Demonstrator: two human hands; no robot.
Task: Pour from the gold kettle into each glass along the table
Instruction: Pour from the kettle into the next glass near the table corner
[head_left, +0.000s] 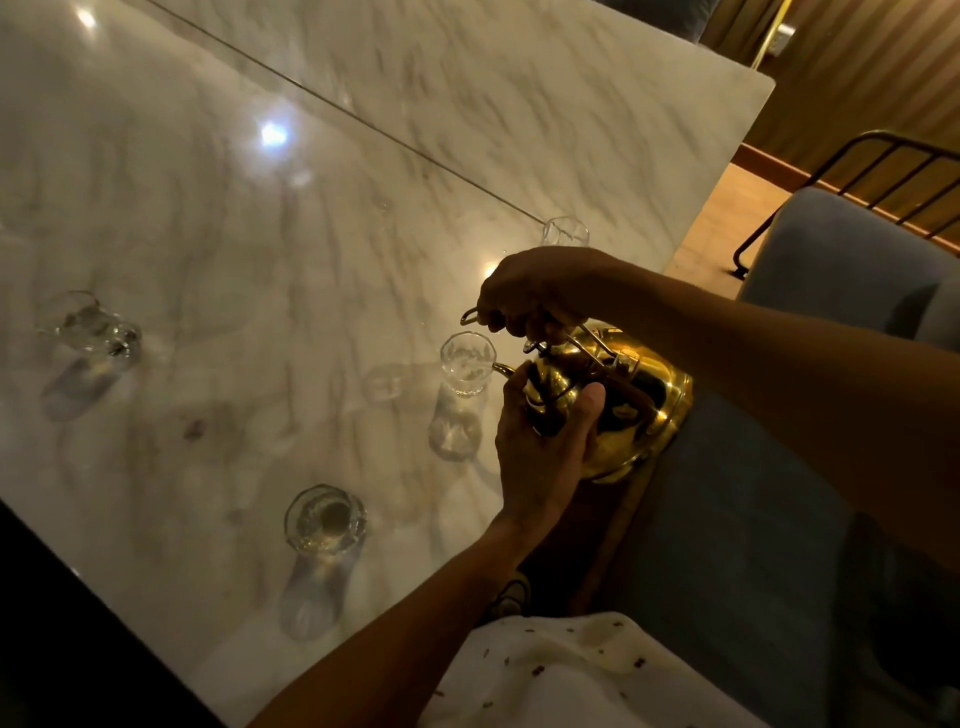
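Four glasses stand spread along the marble counter (363, 218), well apart, so each can be reached in turn by the gold kettle (623, 410), which hangs tipped at the counter's near edge with its spout at the rim of the middle glass (464, 370). The right hand (540, 291) has its grip clamped on the handle above to carry the weight, while the left hand (540, 457) cups the body with its grip closed around it, probably to steady the tilt and aim.
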